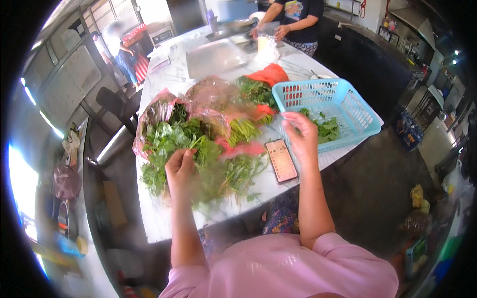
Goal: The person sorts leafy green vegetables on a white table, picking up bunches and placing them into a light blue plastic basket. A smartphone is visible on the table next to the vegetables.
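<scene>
My left hand [181,164] pinches a green leafy stem [201,143] between thumb and fingers, over a heap of leafy greens [167,138] partly in pink plastic. My right hand [302,134] is raised by the near left corner of a light blue plastic basket [357,130], fingers slightly bent; whether it holds anything cannot be told. A few loose leaves [328,130] lie in the basket. Below and left of that hand a smartphone [282,161] lies face up with its screen lit. Bundled green stems [242,131] and loose sprigs [238,173] rest on the marble-patterned table [160,223].
Behind the greens are a red mesh bag [270,74] and a metal tray [214,59]. At the table's far side a person [298,22] handles a clear plastic bag [266,39]. A dark chair [119,102] stands left. Other people are by the far left opening.
</scene>
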{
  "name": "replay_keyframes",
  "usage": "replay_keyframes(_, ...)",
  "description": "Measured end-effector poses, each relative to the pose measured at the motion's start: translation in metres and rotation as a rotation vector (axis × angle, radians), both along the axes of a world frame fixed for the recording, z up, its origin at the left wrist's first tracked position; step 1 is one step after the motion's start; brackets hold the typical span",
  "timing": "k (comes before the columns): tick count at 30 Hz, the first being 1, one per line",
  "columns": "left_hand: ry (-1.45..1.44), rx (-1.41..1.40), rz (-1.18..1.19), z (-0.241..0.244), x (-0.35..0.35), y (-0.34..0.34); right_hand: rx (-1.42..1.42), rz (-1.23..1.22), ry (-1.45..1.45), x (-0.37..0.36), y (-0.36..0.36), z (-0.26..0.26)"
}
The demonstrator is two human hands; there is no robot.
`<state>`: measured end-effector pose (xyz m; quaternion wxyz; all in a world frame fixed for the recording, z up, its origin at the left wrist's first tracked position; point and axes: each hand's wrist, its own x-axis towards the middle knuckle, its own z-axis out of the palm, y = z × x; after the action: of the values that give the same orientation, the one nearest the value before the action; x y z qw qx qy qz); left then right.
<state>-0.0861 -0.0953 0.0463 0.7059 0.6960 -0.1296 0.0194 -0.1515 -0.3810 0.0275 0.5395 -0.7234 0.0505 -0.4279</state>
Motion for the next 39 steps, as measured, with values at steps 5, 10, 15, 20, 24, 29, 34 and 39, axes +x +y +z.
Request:
replay_keyframes(5, 0.002, 0.013, -0.123, 0.008, -0.010, -0.017, 0.302, 0.505, 0.051, 0.007, 0.057, 0.003)
replay_keyframes(10, 0.053, 0.019, -0.279, 0.004, -0.022, -0.026, 0.289, 0.704, 0.080, 0.000, 0.078, 0.002)
replay_keyframes(15, -0.008, -0.045, -0.260, 0.003, -0.021, -0.034, 0.304, 0.856, 0.257, 0.001, 0.079, -0.003)
replay_keyframes(20, 0.055, -0.030, -0.176, 0.012, -0.023, -0.031, 0.525, 0.855, 0.211, -0.003, 0.071, 0.001)
replay_keyframes(24, 0.080, -0.001, -0.158, 0.015, -0.023, -0.030, 0.641, 0.941, 0.152, -0.001, 0.068, -0.008)
replay_keyframes(29, 0.001, 0.052, -0.195, -0.005, -0.010, -0.030, 0.808, 1.066, 0.145, 0.006, 0.074, -0.019)
replay_keyframes(34, 0.046, 0.004, -0.308, -0.005, -0.008, -0.035, 0.929, 0.997, 0.156, 0.005, 0.081, -0.011)
replay_keyframes(39, 0.104, 0.020, -0.274, -0.015, -0.005, -0.033, 0.709, 1.058, 0.202, 0.011, 0.076, -0.026)
